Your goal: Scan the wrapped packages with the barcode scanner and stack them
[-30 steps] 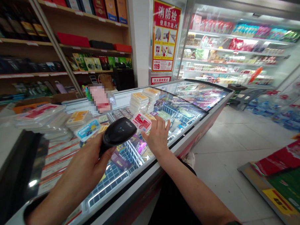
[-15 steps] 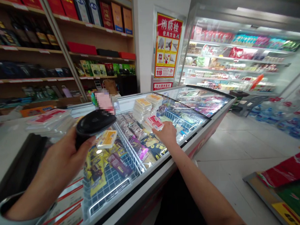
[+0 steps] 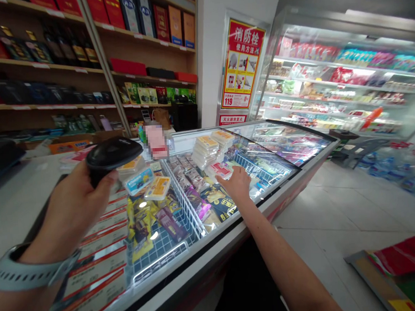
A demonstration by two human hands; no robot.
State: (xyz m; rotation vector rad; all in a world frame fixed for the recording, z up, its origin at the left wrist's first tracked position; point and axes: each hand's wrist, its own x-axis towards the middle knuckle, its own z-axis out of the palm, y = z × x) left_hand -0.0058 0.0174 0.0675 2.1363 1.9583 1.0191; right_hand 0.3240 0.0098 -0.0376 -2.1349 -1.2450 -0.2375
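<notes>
My left hand (image 3: 72,202) is wrapped round a black handheld barcode scanner (image 3: 113,152), held above the left end of a glass-topped chest freezer (image 3: 198,266). At the freezer's middle my right hand (image 3: 236,184) has its fingers and thumb on the edge of a clear plastic pack with a red label (image 3: 219,169). That pack lies in front of two stacks of yellow-labelled packs (image 3: 205,151). Near the scanner sit a blue-labelled pack (image 3: 140,180) and a yellow-labelled pack (image 3: 158,188) on the glass. Part of another yellow-topped pile shows behind the scanner.
Under the glass are wire baskets (image 3: 185,207) with wrapped ice creams. Price tags (image 3: 101,252) line the left end. Shelves of boxes and bottles (image 3: 147,36) stand behind. A lit open fridge (image 3: 338,76) and bottled water (image 3: 394,170) are at the right.
My left hand has moved the scanner leftward, uncovering the blue-labelled pack. My right hand's red-labelled pack now lies flatter by the stacks. The whole view has shifted slightly.
</notes>
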